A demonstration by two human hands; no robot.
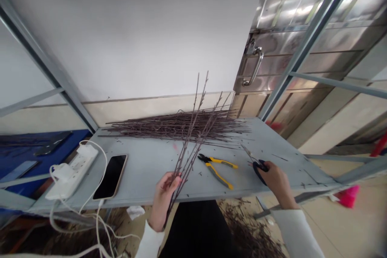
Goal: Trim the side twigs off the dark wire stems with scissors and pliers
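Note:
My left hand [163, 197] is closed round a small bundle of thin dark twigs [193, 129] that stands up and leans away to the right over the grey table [151, 165]. My right hand [276, 181] grips black-handled scissors [256, 163], whose blades point up and left and rest low over the table. Yellow-handled pliers [217, 166] lie flat between my two hands. A long pile of the same twigs [169, 125] lies across the far edge of the table.
A black phone [110, 175] and a white power strip [72, 171] with white cables lie on the table's left end. Cut twig scraps [250, 234] litter the floor below. A metal door with a handle [255, 66] stands behind on the right.

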